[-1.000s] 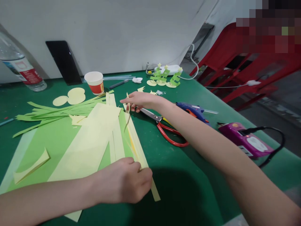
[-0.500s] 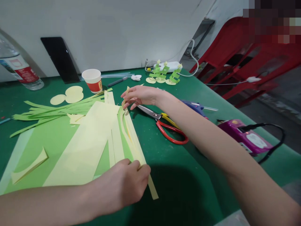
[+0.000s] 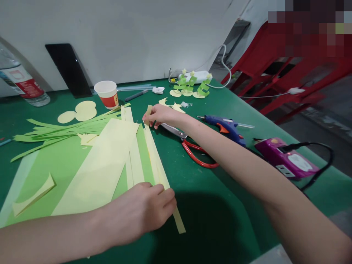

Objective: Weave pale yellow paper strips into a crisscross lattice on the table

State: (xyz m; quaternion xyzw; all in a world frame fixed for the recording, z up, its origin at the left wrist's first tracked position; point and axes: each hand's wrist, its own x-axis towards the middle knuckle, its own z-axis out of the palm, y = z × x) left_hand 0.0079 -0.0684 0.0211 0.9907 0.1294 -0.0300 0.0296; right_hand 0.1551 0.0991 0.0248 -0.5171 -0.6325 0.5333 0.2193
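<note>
Pale yellow paper strips (image 3: 158,156) run along the right side of a pile of green and yellow paper. My left hand (image 3: 152,209) is closed over their near part, and one strip end sticks out below it. At the far end, the fingers of my right hand (image 3: 160,115) pinch a strip, whose tip shows above the fingertips. Beside the strips lies a wide pale yellow sheet (image 3: 101,161) on green paper (image 3: 68,157). Scissors (image 3: 196,152) with red handles rest under my right forearm, partly hidden by it.
Green paper strips (image 3: 63,130), yellow paper discs (image 3: 85,110) and a paper cup (image 3: 106,94) are at the back left, near a phone (image 3: 68,71) and a bottle (image 3: 24,82). Rightward are a glue gun (image 3: 227,126), a purple device (image 3: 286,157) and small paper plants (image 3: 189,84).
My right hand has closed more tightly and shifted slightly right. The strip that bowed between my hands now lies straighter. My left hand has hardly moved.
</note>
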